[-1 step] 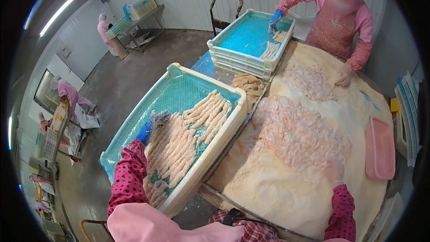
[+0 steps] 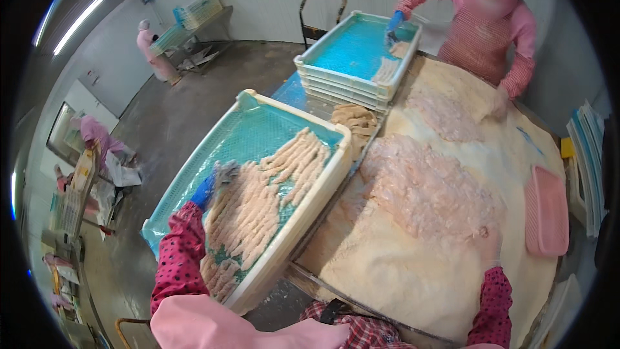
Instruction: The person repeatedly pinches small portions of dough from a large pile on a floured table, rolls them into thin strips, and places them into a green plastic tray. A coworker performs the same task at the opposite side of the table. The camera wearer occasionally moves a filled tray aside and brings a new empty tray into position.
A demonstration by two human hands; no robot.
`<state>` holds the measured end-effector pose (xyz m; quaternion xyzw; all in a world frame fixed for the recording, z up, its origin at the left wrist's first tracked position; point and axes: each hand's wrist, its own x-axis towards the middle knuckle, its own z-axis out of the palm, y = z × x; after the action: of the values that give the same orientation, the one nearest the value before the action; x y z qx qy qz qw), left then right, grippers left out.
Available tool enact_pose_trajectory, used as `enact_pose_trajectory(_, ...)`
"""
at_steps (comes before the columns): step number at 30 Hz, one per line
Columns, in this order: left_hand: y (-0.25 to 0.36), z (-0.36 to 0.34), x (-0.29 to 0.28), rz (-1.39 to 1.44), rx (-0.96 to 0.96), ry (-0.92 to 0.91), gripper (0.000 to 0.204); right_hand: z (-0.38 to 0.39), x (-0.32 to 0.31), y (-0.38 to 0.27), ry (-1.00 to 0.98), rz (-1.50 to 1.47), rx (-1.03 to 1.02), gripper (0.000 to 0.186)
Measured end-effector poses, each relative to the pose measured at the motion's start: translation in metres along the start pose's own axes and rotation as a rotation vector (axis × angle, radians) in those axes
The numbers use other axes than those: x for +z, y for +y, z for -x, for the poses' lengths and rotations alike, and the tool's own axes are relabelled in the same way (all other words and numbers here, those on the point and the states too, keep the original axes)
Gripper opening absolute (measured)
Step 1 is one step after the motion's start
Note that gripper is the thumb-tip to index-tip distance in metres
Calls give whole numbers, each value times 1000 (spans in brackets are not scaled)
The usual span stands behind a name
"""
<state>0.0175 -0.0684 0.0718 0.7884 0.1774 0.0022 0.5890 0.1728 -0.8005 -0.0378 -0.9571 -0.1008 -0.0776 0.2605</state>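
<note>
My left hand (image 2: 218, 179), in a blue glove coated with pale flour, rests at the left edge of rows of floured meat strips (image 2: 248, 210). They lie on the turquoise mesh lining of a white plastic tray (image 2: 248, 100). Its fingers are blurred and partly hidden, so I cannot make out a grip. On the right, my right hand (image 2: 489, 245) reaches to the near edge of a heap of raw pale-pink meat pieces (image 2: 426, 187). Flour and meat blend with its fingers. The heap sits on a broad bed of flour (image 2: 381, 278).
Across the table a co-worker (image 2: 481, 39) puts a blue-gloved hand into stacked trays (image 2: 349, 81). Between the trays lies a crumpled tan cloth (image 2: 354, 119). A pink basket (image 2: 547, 210) stands at right. A smaller meat heap (image 2: 445, 116) lies farther back. Other people work at left.
The whole view has shifted slightly leftward. My hands stay in nearly the same places, the left at the strips and the right at the heap's edge.
</note>
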Motion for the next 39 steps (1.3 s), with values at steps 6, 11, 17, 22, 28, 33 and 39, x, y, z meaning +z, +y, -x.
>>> enact_pose_trajectory(6,39,41,70,64,-79,173,42,78,-6,-83,-230,140,-338,6)
enact_pose_trajectory(11,87,102,264,-1,323,-262,42,171,-21,-21,-181,-253,248,27)
enact_pose_trajectory(17,-42,103,474,-276,226,-573,52,184,23,-72,63,-402,290,37)
enact_pose_trajectory(22,-14,137,532,-684,799,-655,52,194,-33,-21,328,-70,506,36)
enact_pose_trajectory(28,-7,127,522,-611,793,-547,44,215,-12,-48,180,-269,482,37)
enact_pose_trajectory(33,-29,126,571,222,20,-661,38,197,19,-70,205,-248,274,43)
enact_pose_trajectory(39,67,166,523,989,-852,-546,41,162,7,-123,169,-227,52,53)
